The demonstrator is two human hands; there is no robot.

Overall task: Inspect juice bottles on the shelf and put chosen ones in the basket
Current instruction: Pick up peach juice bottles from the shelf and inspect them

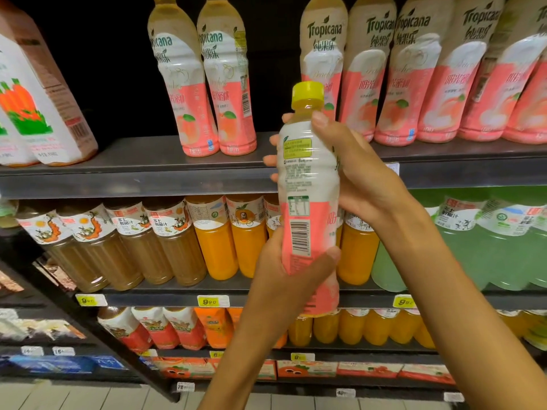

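Pink-and-white peach juice bottle (307, 199) held upright in front of the shelf (133, 173) edge, back label facing camera. Left hand (284, 279) wraps its base, right hand (352, 173) grips the shoulder. Step: inspection. Next: lower into basket, which isn't in view.

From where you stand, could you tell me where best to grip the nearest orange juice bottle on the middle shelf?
Take the orange juice bottle round its bare lower body, from the front: it stands upright, packed between neighbours, so only its front face is free.
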